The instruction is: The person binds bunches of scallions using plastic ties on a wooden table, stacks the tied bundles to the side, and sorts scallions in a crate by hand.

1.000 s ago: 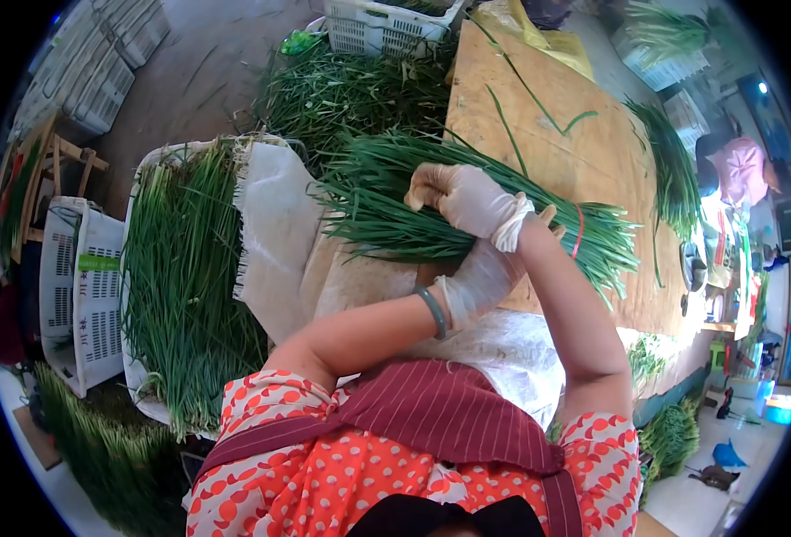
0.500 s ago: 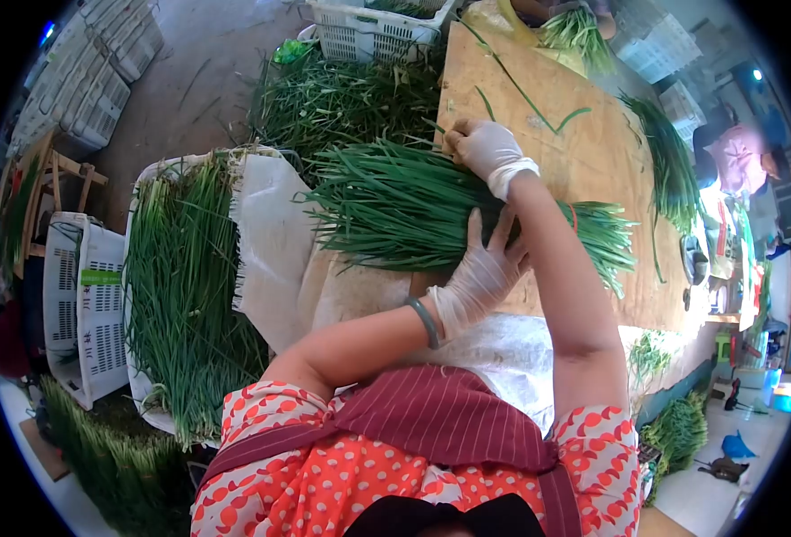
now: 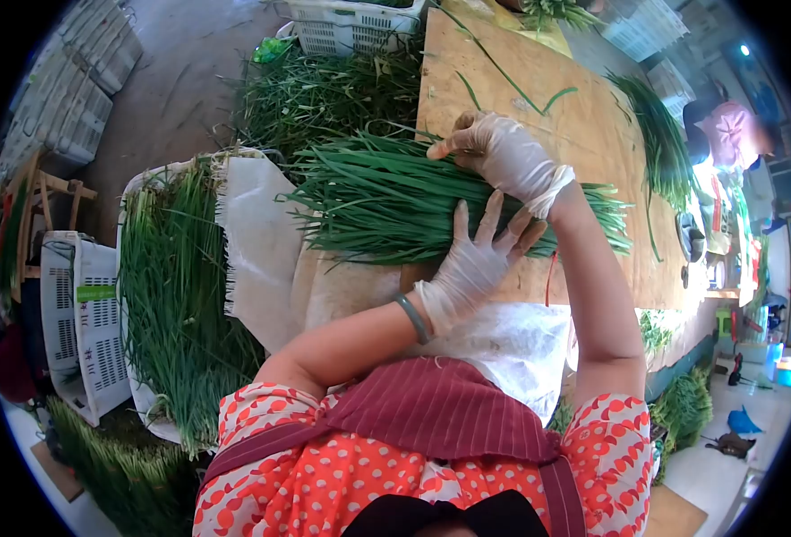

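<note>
A large bunch of long green leafy stalks point(image 3: 386, 197) lies across the wooden board, its pale cut ends to the right. My left hand point(image 3: 471, 268), gloved and with a bracelet at the wrist, rests on the bunch's near side with fingers spread. My right hand point(image 3: 510, 159), also gloved, is at the far side of the bunch with its fingers curled together; what they pinch is too small to tell. A red band point(image 3: 552, 276) shows below the bunch near my left fingertips.
Loose greens point(image 3: 333, 98) lie beyond the bunch, before a white crate point(image 3: 350, 29). To the left are a container of greens point(image 3: 180, 286) and another white crate point(image 3: 100, 331). More stalks point(image 3: 659, 134) hang over the right edge of the board point(image 3: 583, 134).
My crossed hands have moved apart. My left hand has spread over the bunch; my right went to its far side. The red band, earlier across the bunch, now shows below it.
</note>
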{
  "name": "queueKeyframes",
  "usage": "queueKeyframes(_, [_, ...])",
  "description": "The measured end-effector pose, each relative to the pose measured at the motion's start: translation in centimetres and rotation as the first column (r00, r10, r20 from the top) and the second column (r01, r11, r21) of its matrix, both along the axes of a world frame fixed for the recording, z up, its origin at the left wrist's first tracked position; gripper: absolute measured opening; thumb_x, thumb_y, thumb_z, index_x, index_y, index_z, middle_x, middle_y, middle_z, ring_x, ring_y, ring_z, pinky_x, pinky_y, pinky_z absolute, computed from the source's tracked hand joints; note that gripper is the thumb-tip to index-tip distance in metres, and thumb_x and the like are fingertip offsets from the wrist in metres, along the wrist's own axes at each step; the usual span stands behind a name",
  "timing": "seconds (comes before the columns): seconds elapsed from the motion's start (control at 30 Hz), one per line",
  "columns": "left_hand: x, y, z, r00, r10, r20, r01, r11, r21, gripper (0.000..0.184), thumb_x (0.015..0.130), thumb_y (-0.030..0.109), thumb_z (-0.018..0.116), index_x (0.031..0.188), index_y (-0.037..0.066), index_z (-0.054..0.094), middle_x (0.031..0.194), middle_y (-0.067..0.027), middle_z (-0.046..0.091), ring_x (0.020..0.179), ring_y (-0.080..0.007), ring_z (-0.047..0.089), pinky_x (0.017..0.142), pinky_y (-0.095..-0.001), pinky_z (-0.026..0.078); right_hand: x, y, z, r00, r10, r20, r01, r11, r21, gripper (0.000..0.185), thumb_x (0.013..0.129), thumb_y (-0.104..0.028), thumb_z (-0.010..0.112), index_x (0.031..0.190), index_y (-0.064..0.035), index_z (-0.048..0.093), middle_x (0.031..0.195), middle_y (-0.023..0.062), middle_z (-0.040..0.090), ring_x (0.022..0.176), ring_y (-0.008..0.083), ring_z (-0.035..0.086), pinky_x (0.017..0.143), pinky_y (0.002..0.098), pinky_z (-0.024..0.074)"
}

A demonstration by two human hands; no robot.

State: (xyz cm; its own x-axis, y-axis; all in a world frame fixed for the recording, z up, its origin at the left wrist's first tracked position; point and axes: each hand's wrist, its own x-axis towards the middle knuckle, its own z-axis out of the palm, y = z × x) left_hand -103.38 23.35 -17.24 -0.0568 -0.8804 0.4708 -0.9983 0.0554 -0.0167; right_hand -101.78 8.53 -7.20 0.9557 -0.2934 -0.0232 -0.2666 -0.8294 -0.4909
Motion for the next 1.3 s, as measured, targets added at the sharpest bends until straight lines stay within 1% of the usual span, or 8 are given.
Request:
queueKeyframes(0.07, [0.1,-0.1,0.0,0.999,-0.005,-0.046,0.006,1.0,0.006,0.058,0.086,0.027,0.043,0.141,0.02,0.027,0.144,-0.0086,0.025,0.129,-0.0408,0.026,0.091,-0.0666,0.026,-1.1,0.4,-0.5,0.992,-0.024,-0.121,0.017,0.998,-0.054,0.033,0.073,0.003,0.063,0.102,-0.0126,0.066,0.091,0.0108,0.059,0.083,0.0268,0.058,0.076,0.0334,0.0471])
queueKeyframes(0.27, [-0.1,0.1,0.0,1.0,0.026,0.001,-0.026,1.0,-0.001,0.058,0.085,0.027,0.044,0.141,0.021,0.028,0.143,-0.0082,0.027,0.128,-0.0386,0.028,0.091,-0.0652,0.027,-0.9,0.7,-0.5,0.97,-0.103,-0.22,0.111,0.994,0.024,0.039,0.072,-0.001,0.067,0.109,-0.0145,0.063,0.098,0.0125,0.057,0.09,0.0274,0.057,0.081,0.0341,0.0454])
queueKeyframes(0.6, [0.1,0.9,0.1,0.999,0.024,0.043,-0.021,0.997,-0.069,0.05,0.081,0.026,0.05,0.131,0.022,0.043,0.128,-0.0069,0.041,0.117,-0.0344,0.039,0.089,-0.0593,0.032,-1.4,2.3,-0.3,0.988,0.151,0.021,-0.141,0.959,-0.247,0.043,0.067,-0.001,0.069,0.106,-0.015,0.062,0.098,0.0122,0.058,0.089,0.0334,0.057,0.077,0.0394,0.0466])
queueKeyframes(0.87, [0.1,1.0,-0.1,0.999,-0.035,0.005,0.035,0.997,0.069,0.053,0.082,0.024,0.048,0.134,0.02,0.039,0.134,-0.007,0.036,0.121,-0.0355,0.034,0.088,-0.0599,0.032,-0.8,2.9,-1.3,0.99,0.031,-0.135,-0.093,0.871,-0.482,0.011,0.076,-0.016,0.062,0.086,-0.0122,0.066,0.079,0.0094,0.062,0.075,0.0294,0.061,0.069,0.0405,0.0471])
queueKeyframes(1.1, [0.0,1.1,-0.1,1.0,-0.024,0.017,0.024,1.0,0.004,0.055,0.082,0.025,0.048,0.136,0.02,0.037,0.135,-0.0071,0.035,0.123,-0.0348,0.032,0.088,-0.0602,0.031,-0.3,1.8,-1.6,0.914,-0.329,-0.238,0.321,0.944,-0.071,0.012,0.084,-0.015,0.058,0.094,-0.0087,0.061,0.083,0.0114,0.064,0.075,0.0287,0.062,0.068,0.0345,0.0478])
queueKeyframes(1.17, [0.0,1.1,0.0,1.0,-0.005,0.022,0.006,0.999,-0.032,0.056,0.083,0.024,0.048,0.138,0.02,0.035,0.137,-0.0067,0.033,0.124,-0.0345,0.032,0.089,-0.0603,0.031,-0.5,-0.6,-4.4,0.898,-0.41,0.16,0.347,0.883,0.315,0.028,0.084,-0.027,0.058,0.106,-0.0095,0.059,0.095,0.0189,0.063,0.09,0.0363,0.06,0.078,0.0411,0.0467])
queueKeyframes(1.23, [-0.1,1.1,0.0,1.0,-0.009,0.023,0.01,0.999,-0.033,0.055,0.083,0.024,0.047,0.137,0.02,0.036,0.137,-0.0066,0.033,0.124,-0.0348,0.032,0.089,-0.061,0.031,-0.2,1.5,-1.9,0.83,-0.367,0.421,0.241,0.915,0.323,0.035,0.081,-0.023,0.062,0.115,-0.0143,0.056,0.101,0.02,0.061,0.094,0.0364,0.058,0.081,0.041,0.0457])
queueKeyframes(1.3, [0.0,1.0,-0.3,1.0,-0.012,0.029,0.013,0.999,-0.036,0.054,0.084,0.024,0.047,0.136,0.019,0.037,0.137,-0.0066,0.033,0.124,-0.0352,0.031,0.09,-0.0617,0.03,0.5,2.3,-1.2,0.753,-0.102,0.65,0.26,0.954,-0.151,0.031,0.079,-0.02,0.064,0.109,-0.0148,0.061,0.099,0.0153,0.062,0.092,0.0337,0.059,0.081,0.0405,0.0459])
